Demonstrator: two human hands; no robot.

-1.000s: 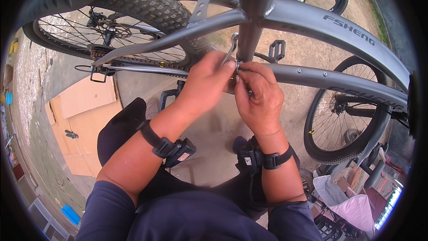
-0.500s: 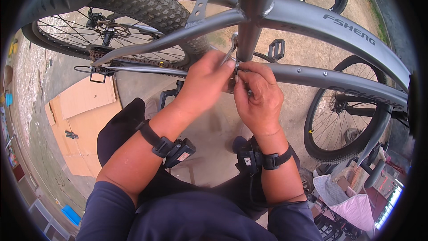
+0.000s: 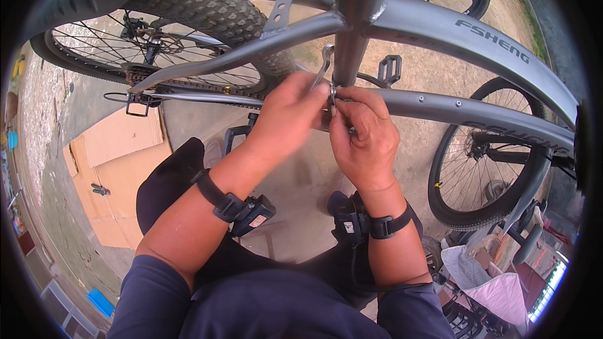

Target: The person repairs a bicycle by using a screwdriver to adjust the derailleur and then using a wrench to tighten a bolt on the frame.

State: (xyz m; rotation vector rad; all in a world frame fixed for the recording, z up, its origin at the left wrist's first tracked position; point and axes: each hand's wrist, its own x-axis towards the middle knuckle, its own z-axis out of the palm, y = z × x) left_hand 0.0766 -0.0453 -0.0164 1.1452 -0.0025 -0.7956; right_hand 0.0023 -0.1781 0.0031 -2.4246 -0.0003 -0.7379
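My left hand point(image 3: 290, 110) is closed around a silver wrench point(image 3: 326, 61), whose upper end sticks up past my thumb beside the seat tube point(image 3: 350, 56). My right hand point(image 3: 364, 129) pinches a small shiny metal piece point(image 3: 333, 93) between thumb and forefinger. That piece is too small and too covered to name. Both hands meet low on the grey bicycle frame point(image 3: 408, 102), where the tubes join, and my fingers hide most of that spot.
The knobby rear tyre point(image 3: 207, 6) rises at the upper left, and a black pedal point(image 3: 390, 70) lies beyond the frame. Flattened cardboard point(image 3: 119, 176) covers ground at left, with a small dark part point(image 3: 100, 189) on it. The front wheel point(image 3: 440, 169) is at right.
The wrench's upper end has shifted slightly to the left, and my left hand has turned a little with it. My right hand keeps its pinch in the same place.
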